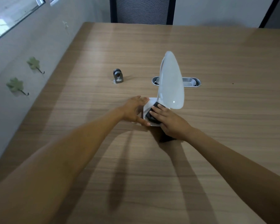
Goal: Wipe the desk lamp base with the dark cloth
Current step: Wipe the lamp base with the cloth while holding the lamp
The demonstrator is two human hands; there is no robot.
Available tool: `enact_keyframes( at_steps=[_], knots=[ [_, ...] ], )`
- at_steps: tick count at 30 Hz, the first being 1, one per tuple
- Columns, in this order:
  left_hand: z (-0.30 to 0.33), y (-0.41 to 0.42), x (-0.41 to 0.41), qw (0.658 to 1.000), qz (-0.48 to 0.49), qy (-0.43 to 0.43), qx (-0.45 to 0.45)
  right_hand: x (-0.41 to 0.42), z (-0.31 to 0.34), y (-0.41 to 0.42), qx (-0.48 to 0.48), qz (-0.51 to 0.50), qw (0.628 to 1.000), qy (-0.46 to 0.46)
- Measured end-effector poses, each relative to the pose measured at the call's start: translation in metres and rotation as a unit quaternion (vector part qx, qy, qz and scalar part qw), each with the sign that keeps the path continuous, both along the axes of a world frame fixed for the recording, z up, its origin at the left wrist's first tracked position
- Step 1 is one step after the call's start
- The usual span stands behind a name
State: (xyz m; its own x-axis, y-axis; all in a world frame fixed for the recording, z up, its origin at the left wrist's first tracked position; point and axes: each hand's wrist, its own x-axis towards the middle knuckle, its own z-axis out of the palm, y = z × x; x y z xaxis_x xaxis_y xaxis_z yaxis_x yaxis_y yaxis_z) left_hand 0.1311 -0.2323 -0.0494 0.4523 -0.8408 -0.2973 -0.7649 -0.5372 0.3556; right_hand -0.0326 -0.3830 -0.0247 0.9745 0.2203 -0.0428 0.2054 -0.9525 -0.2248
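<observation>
A white desk lamp stands mid-table, its oval head (171,81) raised above a flat white base (147,105). My left hand (134,110) grips the base's left side, thumb along its near edge and fingers at its far corner. My right hand (170,120) presses a dark cloth (150,118) flat on top of the base. Part of the cloth hangs below my right palm onto the table. Most of the base is hidden under the cloth and hands.
A small grey metal object (118,76) stands on the wooden table (217,62) left of the lamp. A metal cable port (192,81) is set into the table behind the lamp. A dark chair (141,10) stands at the far edge. The wall with hooks (34,63) runs along the left.
</observation>
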Motion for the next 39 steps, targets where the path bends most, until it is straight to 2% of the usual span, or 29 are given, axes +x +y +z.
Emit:
enact_keyframes(
  at_steps=[3, 7, 10, 13, 16, 20, 24, 28, 31, 34, 39],
  knots=[
    [-0.012, -0.001, 0.006, 1.0, 0.005, 0.001, -0.015, 0.015, 0.0, 0.007, -0.017, 0.003, 1.0, 0.007],
    [-0.004, 0.001, 0.004, 1.0, 0.001, -0.011, -0.013, -0.008, -0.003, -0.006, -0.018, 0.007, 0.999, 0.027],
    [-0.001, 0.001, 0.002, 1.0, 0.0, -0.025, -0.012, -0.023, -0.003, -0.011, -0.038, 0.026, 0.999, 0.001],
    [-0.002, 0.0, 0.002, 1.0, 0.001, -0.016, -0.023, -0.003, -0.001, 0.004, -0.052, 0.031, 0.998, -0.01],
    [0.003, -0.001, 0.0, 0.999, -0.006, -0.007, -0.032, 0.027, 0.006, 0.021, -0.04, 0.024, 0.999, -0.025],
    [0.004, 0.001, 0.0, 0.998, 0.02, -0.004, -0.062, 0.029, 0.006, 0.018, -0.007, 0.001, 1.0, 0.009],
    [0.005, 0.001, 0.001, 0.999, 0.023, -0.022, -0.029, -0.005, 0.007, -0.004, 0.004, 0.017, 0.999, 0.031],
    [0.005, -0.001, 0.0, 0.998, 0.01, -0.047, -0.027, -0.01, 0.005, -0.012, -0.025, 0.029, 0.999, 0.03],
    [0.004, -0.001, 0.0, 0.999, 0.016, -0.032, -0.027, 0.011, 0.01, 0.007, -0.026, 0.018, 0.999, -0.002],
    [0.005, -0.001, -0.001, 0.999, 0.019, -0.018, -0.035, 0.023, 0.012, 0.016, -0.028, 0.002, 1.0, 0.011],
    [0.009, -0.001, -0.002, 0.999, 0.029, -0.005, -0.026, -0.011, -0.007, -0.008, -0.06, -0.032, 0.998, -0.006]
  ],
)
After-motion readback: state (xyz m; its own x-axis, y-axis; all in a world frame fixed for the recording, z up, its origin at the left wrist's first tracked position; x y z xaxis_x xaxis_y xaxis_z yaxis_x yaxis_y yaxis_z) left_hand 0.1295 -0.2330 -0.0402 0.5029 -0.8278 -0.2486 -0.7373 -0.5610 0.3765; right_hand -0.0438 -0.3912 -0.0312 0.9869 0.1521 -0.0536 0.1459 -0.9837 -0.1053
